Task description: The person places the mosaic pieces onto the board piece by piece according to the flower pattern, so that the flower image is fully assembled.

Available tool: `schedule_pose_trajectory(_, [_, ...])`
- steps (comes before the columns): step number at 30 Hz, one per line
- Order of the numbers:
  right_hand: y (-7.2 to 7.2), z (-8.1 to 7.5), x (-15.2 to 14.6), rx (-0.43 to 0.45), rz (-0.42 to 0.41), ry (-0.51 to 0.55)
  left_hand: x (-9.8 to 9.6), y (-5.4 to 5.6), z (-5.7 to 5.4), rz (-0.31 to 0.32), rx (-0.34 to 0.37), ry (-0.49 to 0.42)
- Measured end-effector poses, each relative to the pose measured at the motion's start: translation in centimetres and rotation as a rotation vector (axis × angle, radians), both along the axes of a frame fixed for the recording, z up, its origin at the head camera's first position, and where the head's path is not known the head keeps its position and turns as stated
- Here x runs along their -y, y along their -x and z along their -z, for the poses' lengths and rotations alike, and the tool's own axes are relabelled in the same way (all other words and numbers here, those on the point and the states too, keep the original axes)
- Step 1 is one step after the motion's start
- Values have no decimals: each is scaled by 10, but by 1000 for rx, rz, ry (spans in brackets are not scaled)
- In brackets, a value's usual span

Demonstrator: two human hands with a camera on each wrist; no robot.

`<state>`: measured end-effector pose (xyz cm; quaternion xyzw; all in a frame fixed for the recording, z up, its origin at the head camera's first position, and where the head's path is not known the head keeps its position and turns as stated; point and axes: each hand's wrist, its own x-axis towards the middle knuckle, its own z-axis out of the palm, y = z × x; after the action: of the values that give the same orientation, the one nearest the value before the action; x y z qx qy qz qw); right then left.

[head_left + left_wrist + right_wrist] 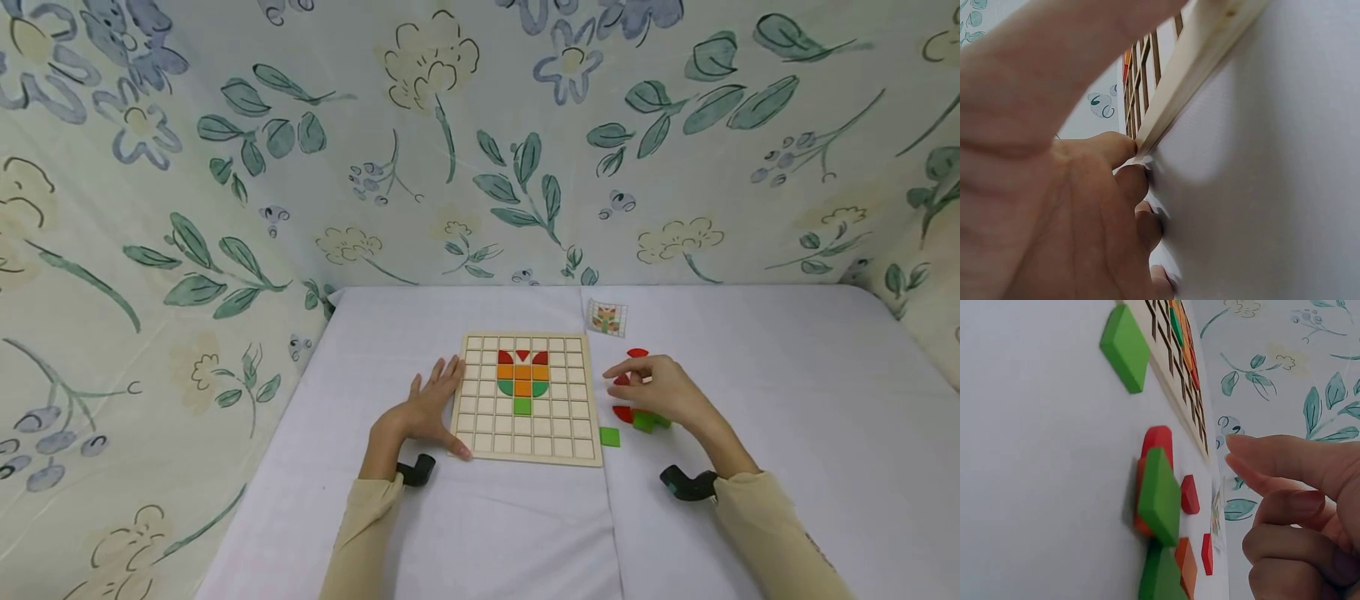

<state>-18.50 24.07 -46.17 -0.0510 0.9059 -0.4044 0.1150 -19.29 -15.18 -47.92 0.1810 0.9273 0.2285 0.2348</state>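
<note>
My left hand (422, 412) lies spread along the left edge of a wooden grid board (561, 450), with its thumb at the near corner. Red, orange and green pieces form a tulip shape on the board, with a light green square (522, 406) at the bottom. To the right of the board, my right hand (667, 390) hovers over a loose pile of pieces, with index and middle fingers extended and the others curled. No piece shows between its fingers. Under it lie red pieces (622, 413) and green squares (1160, 497), partly hidden by the hand in the head view.
A single green square (610, 437) lies beside the board's lower right edge. Behind the pile is a small picture card (607, 318) with a printed tulip pattern. White cloth (517, 533) covers the table, and a flowered curtain (480, 208) hangs behind it.
</note>
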Motion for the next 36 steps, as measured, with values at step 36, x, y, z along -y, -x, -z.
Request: schedule_pose_trajectory(36, [8,22,-13,76,131,-6,1,0,0,-7,3,-6])
